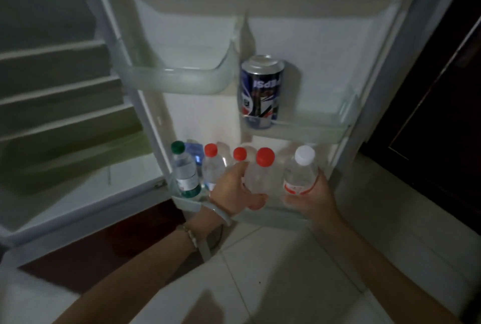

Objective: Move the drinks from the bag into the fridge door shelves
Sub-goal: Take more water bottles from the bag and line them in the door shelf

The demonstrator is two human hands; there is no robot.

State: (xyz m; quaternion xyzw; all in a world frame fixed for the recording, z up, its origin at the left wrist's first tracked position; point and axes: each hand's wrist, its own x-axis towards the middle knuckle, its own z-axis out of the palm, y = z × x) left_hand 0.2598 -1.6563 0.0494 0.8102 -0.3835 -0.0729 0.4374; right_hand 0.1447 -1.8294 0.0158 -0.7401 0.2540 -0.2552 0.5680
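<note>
Open fridge door: bottom shelf [263, 215] holds water bottles; our left hand [235, 191] grips red-capped bottle [260, 172], right hand [311, 200] grips white-capped bottle [300, 172]; can [260, 90] on shelf above.

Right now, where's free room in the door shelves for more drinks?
Upper left shelf looks empty. Middle right shelf is bare right of the can. Bottom shelf is crowded: bottles fill it, with left hand and right hand each gripping one.

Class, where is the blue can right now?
The blue can stands upright on the right middle door shelf, above the row of bottles.
</note>
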